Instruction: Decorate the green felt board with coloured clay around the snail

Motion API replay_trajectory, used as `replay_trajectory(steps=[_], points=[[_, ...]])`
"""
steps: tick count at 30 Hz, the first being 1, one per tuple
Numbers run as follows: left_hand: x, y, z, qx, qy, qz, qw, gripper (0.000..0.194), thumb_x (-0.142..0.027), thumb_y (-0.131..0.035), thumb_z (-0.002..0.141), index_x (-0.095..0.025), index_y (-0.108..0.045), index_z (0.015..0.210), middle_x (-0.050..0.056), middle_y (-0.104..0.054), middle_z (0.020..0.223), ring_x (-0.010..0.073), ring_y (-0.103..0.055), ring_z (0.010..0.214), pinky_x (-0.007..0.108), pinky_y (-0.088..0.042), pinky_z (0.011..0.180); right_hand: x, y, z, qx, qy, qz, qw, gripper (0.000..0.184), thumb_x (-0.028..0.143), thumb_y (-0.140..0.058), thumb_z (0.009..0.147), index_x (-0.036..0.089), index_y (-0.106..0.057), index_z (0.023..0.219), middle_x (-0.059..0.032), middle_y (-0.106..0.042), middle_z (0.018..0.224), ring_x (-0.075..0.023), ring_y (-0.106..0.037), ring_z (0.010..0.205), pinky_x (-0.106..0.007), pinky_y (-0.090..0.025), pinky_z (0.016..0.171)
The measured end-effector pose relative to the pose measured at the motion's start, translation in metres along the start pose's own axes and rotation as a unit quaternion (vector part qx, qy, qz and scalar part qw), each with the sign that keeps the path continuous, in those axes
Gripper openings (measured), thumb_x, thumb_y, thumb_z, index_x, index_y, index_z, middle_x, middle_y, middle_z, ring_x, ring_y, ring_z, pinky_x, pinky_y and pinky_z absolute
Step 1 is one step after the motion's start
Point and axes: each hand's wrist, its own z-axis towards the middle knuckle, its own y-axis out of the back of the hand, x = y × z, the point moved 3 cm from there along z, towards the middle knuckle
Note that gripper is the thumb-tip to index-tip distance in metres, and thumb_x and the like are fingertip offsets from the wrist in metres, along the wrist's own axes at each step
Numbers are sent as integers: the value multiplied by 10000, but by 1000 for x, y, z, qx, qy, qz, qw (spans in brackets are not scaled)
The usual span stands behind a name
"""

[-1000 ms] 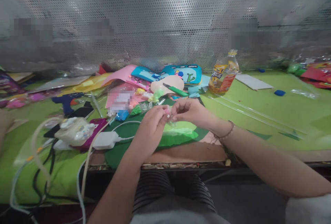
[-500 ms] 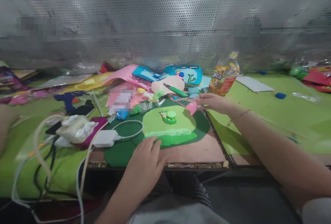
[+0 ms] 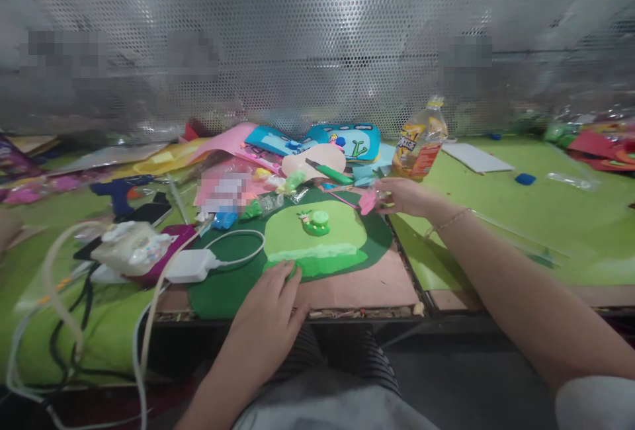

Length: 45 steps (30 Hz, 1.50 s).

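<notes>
My left hand point(image 3: 270, 301) lies with outstretched fingers on the near-left edge of a dark green sheet point(image 3: 221, 291), its fingertips by a bright green clay strip point(image 3: 322, 263). A light green oval point(image 3: 282, 228) is on that sheet, and a small green clay snail point(image 3: 317, 222) with a round shell rests on the oval. Beyond the snail to the right, my right hand point(image 3: 399, 196) pinches the edge of a small soft pink piece point(image 3: 367, 201); whether it is bare clay or wrapped I cannot tell. A thin pink strip runs left from it.
Behind the sheet lie a green-handled cutter point(image 3: 333, 174), blue decorated cases point(image 3: 347, 141) and clay packets. A plastic bottle point(image 3: 421, 142) stands behind my right hand. Left are a white charger point(image 3: 191, 264) with cables, a phone and a blue glue gun point(image 3: 119, 193). A perforated metal screen point(image 3: 317, 46) rises behind.
The whole view has shifted slightly, so things sit a little further left. My right hand keeps its place at the pink piece, and my left hand stays on the sheet's edge.
</notes>
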Motion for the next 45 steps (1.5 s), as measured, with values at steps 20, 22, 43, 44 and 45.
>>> replay_trajectory(steps=[20, 22, 43, 44, 45], points=[[-20, 4, 20, 108, -57, -69, 990, 524, -440, -426, 915, -228, -371, 1392, 35, -408, 1450, 258, -333, 1351, 494, -308, 1084, -4, 0, 5, -14, -8, 30, 999, 159, 168, -487, 880, 209, -477, 727, 13, -603, 683, -116, -574, 567, -260, -512, 601], [-18, 7, 16, 104, -69, -69, 990, 526, -442, -463, 903, -236, -385, 1381, 36, -435, 1432, 255, -365, 1334, 489, -332, 1069, -2, 1, 2, 4, -8, 26, 1000, 145, 170, -511, 868, 206, -498, 729, 9, -612, 700, -115, -574, 584, -250, -512, 603], [-14, 4, 3, -132, 37, -170, 976, 243, -153, -438, 901, -224, -646, 1005, 29, -729, 992, 187, -687, 931, 365, -553, 841, 7, 11, -1, 27, -11, 64, 997, 163, 200, -510, 868, 210, -534, 707, -22, -621, 733, -163, -579, 669, -426, -539, 767], [-17, 2, 5, -133, 41, -166, 976, 250, -146, -429, 900, -218, -644, 1007, 35, -729, 990, 190, -685, 939, 369, -550, 853, 8, 12, -1, 27, -7, 69, 997, 163, 208, -504, 874, 210, -537, 715, -23, -627, 747, -164, -581, 682, -426, -537, 774], [-20, 0, 7, -128, 38, -158, 978, 263, -135, -419, 897, -212, -641, 1015, 41, -729, 990, 196, -679, 959, 375, -545, 865, 9, 14, -1, 26, -2, 73, 997, 153, 216, -500, 877, 211, -546, 731, -25, -635, 767, -164, -585, 698, -418, -535, 778]])
